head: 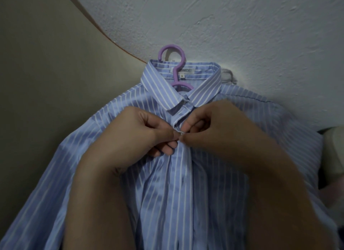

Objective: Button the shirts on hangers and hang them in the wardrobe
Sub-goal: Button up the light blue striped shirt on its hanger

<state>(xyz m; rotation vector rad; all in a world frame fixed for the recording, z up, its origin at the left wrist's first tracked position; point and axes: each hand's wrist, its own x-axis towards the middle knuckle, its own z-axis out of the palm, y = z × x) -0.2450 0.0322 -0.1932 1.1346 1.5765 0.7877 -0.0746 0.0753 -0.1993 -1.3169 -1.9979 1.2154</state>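
Observation:
A blue shirt with thin white stripes hangs on a purple plastic hanger against a white textured wall. Its collar is closed at the top. Just below the collar, my left hand pinches the left edge of the front placket. My right hand pinches the right edge at the same spot, where a small button shows between the fingertips. Both forearms cover much of the lower shirt front. Further down, the placket hangs loose.
A beige surface fills the left side, next to the white wall. A pale fabric item shows at the right edge, and a grey piece sticks out behind the collar.

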